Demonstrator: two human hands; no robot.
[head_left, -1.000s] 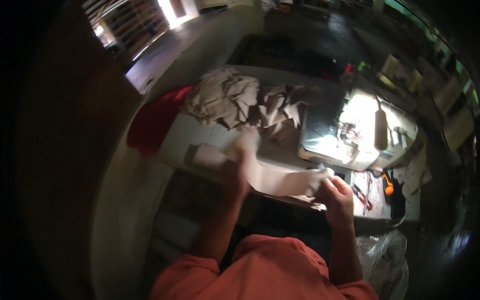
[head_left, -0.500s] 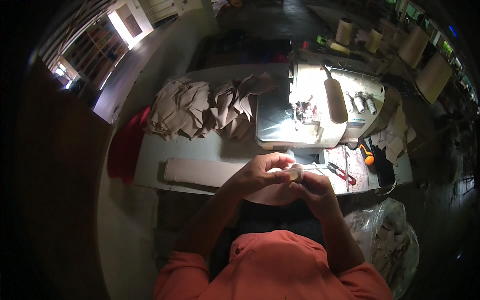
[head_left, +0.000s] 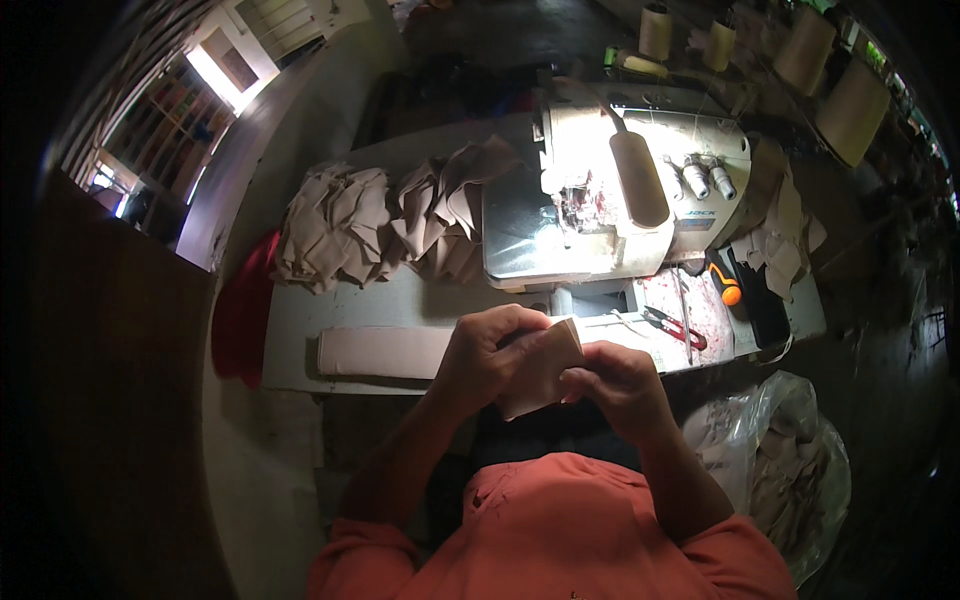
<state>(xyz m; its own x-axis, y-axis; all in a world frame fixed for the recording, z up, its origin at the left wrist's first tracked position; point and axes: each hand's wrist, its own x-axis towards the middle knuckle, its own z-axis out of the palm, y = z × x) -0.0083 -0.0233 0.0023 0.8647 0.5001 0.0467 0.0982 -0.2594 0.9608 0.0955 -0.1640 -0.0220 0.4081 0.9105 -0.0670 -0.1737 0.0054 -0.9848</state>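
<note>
In front of my chest, my left hand (head_left: 488, 357) and my right hand (head_left: 622, 388) hold a beige fabric piece (head_left: 545, 372) between them, over the table's front edge. My left fingers are closed on its upper left side. The thumb and fingers of my right hand pinch its right edge. A long beige fabric strip (head_left: 382, 352) lies flat along the front of the table and passes behind my left hand; I cannot tell whether it joins the held piece. Just beyond my hands stands a lit white sewing machine (head_left: 690, 215) with a shiny metal plate (head_left: 520, 238).
Two piles of beige fabric pieces (head_left: 335, 225) lie left of the machine. Red-handled thread snips (head_left: 675, 328) and a black tool with an orange knob (head_left: 731, 296) lie to the right. A clear plastic bag (head_left: 795, 460) of scraps stands at lower right. Thread cones (head_left: 852, 112) stand behind.
The fabric end folded small between my fingers is now opened out into a wider, flatter piece. My right hand has shifted slightly down its edge. The whole view has turned a little.
</note>
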